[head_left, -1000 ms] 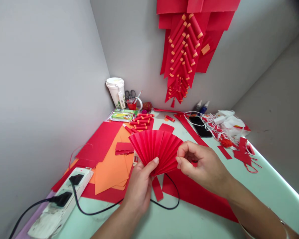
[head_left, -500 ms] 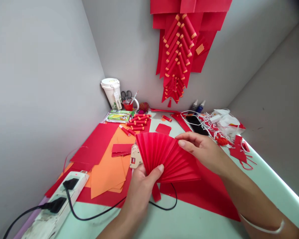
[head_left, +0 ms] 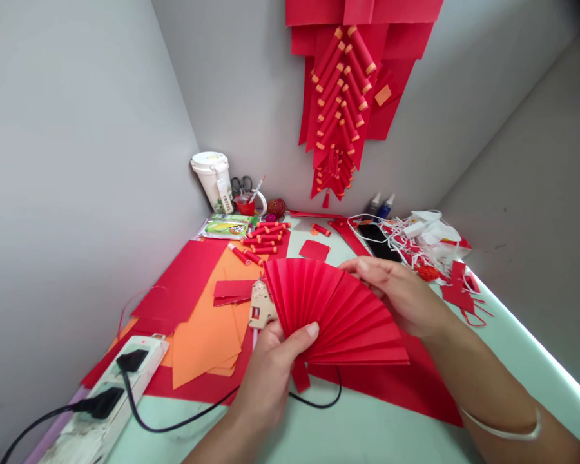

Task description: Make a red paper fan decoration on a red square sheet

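Note:
A pleated red paper fan [head_left: 328, 303] is spread out in front of me above the table. My left hand [head_left: 283, 361] is closed on its gathered base, the thumb pressed flat over the folds. At the fan's upper right edge, my right hand [head_left: 391, 287] has bent fingers against the paper; some fingertips are hidden behind it. A short red strip [head_left: 300, 376] hangs below the base. Just left of the fan lies a beige glue gun [head_left: 261, 304], partly covered by it and my left hand.
Red sheets [head_left: 178, 277] and orange sheets [head_left: 205, 328] cover the left side, near a power strip [head_left: 111, 393] with black cables. Several red paper rolls [head_left: 268, 238] lie behind. A phone [head_left: 379, 241] and tangled white strings [head_left: 410, 235] sit right. A red firecracker decoration [head_left: 338, 90] hangs on the wall.
The fan's right side has opened wider, its lower right edge now reaching farther right and down. My right hand has shifted its fingers behind the upper edge. The left hand keeps its hold.

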`<act>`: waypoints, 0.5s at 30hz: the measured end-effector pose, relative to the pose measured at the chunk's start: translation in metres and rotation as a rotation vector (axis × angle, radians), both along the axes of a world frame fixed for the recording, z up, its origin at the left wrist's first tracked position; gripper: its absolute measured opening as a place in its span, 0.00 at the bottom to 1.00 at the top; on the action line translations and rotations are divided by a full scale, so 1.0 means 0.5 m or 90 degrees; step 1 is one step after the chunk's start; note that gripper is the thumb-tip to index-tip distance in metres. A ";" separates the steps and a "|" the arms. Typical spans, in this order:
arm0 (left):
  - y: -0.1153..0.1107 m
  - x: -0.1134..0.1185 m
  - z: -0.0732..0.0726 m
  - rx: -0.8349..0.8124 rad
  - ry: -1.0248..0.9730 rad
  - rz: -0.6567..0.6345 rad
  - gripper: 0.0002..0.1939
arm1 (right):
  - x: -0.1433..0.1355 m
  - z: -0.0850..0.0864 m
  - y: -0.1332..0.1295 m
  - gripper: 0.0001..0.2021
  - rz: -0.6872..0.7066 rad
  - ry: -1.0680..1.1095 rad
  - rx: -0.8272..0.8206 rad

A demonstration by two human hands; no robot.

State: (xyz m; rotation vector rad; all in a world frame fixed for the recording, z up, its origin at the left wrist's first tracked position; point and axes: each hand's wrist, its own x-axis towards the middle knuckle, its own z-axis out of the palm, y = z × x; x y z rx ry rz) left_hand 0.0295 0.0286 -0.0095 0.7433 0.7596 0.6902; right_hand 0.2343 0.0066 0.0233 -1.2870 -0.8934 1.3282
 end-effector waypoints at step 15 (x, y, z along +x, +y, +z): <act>-0.001 -0.001 -0.004 -0.065 -0.110 -0.066 0.15 | -0.036 -0.029 0.011 0.08 0.033 0.122 0.005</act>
